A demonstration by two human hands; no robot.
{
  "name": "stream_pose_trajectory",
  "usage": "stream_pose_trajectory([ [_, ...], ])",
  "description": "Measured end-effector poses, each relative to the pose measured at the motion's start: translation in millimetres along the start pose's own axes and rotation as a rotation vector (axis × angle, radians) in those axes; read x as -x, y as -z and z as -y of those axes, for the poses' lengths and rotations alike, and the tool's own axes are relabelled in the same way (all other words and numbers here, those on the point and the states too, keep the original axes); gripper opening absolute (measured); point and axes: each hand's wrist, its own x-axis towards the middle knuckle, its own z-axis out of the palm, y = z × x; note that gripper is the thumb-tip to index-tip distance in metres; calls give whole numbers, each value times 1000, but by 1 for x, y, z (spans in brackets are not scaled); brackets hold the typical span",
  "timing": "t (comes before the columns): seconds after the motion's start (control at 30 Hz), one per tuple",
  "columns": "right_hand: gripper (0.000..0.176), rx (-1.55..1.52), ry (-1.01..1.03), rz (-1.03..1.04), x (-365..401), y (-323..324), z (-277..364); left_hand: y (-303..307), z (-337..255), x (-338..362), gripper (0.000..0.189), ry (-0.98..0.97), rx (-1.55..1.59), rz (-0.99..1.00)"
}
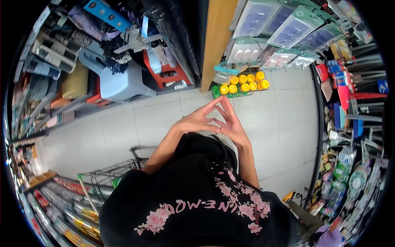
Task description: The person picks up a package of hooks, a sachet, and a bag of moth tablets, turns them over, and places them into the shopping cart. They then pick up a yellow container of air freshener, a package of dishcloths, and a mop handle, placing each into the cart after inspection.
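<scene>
My left hand (pixel 196 122) and my right hand (pixel 233 126) meet in front of my body, above the floor. Their fingers are stretched out and spread, with fingertips touching each other in a steeple shape. Nothing is held in either one. Just beyond the fingertips, low on the floor side, several yellow-capped containers (pixel 245 87) sit in a dark wire rack, with green items along its near edge. A clear packet with a teal top (pixel 224 76) lies at the rack's left end.
A wire shopping cart (pixel 108 170) stands at my left. Plastic stools (pixel 119 78) fill the left shelf. Packaged goods (pixel 290 26) hang ahead on the right. Brushes and small wares line the right shelf (pixel 343 119). Part of another person (pixel 329 238) shows at lower right. Tiled floor (pixel 156 117) lies between.
</scene>
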Motion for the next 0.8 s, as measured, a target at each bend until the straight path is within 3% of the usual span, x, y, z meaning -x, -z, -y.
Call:
stream_pose_trajectory([
  [0.27,125,78,-136,192,61,55,24,-100,37,-3,129,-87,53,-230],
  [0.4,130,103,-185,265,80,70,32,-133,58,3,119,-130,65,-299],
  [0.8,130,99,-212,383,82,90,36,-163,62,0,126,-179,114,-415],
])
